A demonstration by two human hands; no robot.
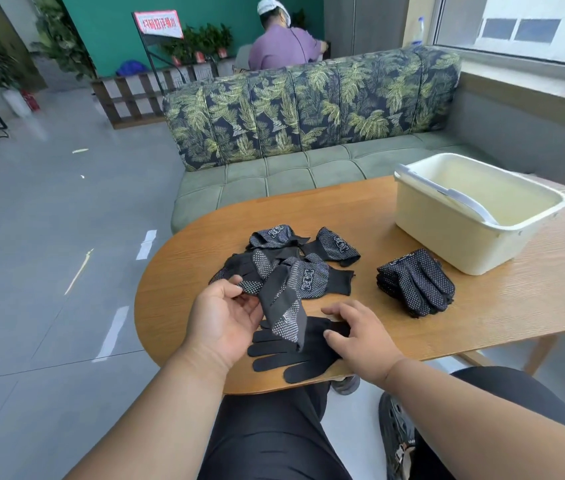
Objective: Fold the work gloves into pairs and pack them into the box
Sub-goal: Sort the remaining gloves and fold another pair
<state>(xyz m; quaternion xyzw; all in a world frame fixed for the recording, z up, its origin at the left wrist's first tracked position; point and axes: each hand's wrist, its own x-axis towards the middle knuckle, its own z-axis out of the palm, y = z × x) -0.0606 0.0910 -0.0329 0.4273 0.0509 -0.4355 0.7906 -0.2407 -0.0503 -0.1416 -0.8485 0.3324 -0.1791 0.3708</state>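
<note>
Several loose black dotted work gloves (294,261) lie in a pile at the table's middle. My left hand (225,317) pinches one dotted glove (284,306), lifted and hanging over a plain black glove (288,355) that lies flat near the front edge, fingers pointing left. My right hand (360,337) presses on that flat glove's cuff with curved fingers. A neat stack of gloves (416,285) sits to the right. The cream plastic box (423,233) stands at the back right, nothing visible inside.
The oval wooden table (516,306) has bare surface on the right and front right. A leaf-patterned sofa (308,109) stands behind it. A person sits far back, facing away. My knees are under the table's front edge.
</note>
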